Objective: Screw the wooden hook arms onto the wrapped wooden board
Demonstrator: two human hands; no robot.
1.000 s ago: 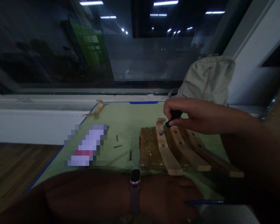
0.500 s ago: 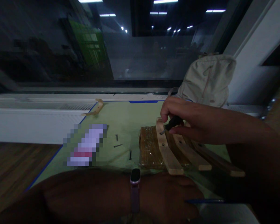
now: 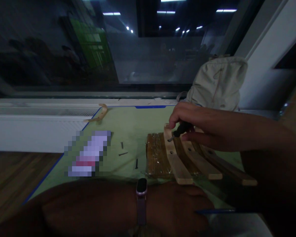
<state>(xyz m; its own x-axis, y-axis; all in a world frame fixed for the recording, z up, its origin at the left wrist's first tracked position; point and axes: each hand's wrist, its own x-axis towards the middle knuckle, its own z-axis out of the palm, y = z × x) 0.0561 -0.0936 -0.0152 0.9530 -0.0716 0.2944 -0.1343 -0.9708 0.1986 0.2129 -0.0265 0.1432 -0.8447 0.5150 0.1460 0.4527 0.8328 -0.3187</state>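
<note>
My right hand [image 3: 189, 120] is closed around a black-handled screwdriver [image 3: 181, 129]. Its metal tip sits at the upper hole of the leftmost curved wooden slat [image 3: 179, 168]. That slat and a second holed slat [image 3: 202, 161] lie across a block wrapped in brown tape [image 3: 155, 154]. Further right a third slat [image 3: 234, 169] is partly covered by my right hand and its shadow. My left hand [image 3: 177, 207] is near the slats' front ends, by the table's front edge. Its fingers are too dark to make out. Several dark screws [image 3: 136, 163] are left of the block.
Left of the screws is a blurred-out phone-like object [image 3: 92, 153]. A loose curved wooden piece [image 3: 101, 114] lies at the green tabletop's [image 3: 130, 121] far left corner. Behind are a window and a light backpack [image 3: 219, 84]. A white radiator [image 3: 34, 131] stands at left.
The whole view has shifted slightly to the left. My right hand keeps the screwdriver at the same hole, and the slats and screws stay where they were.
</note>
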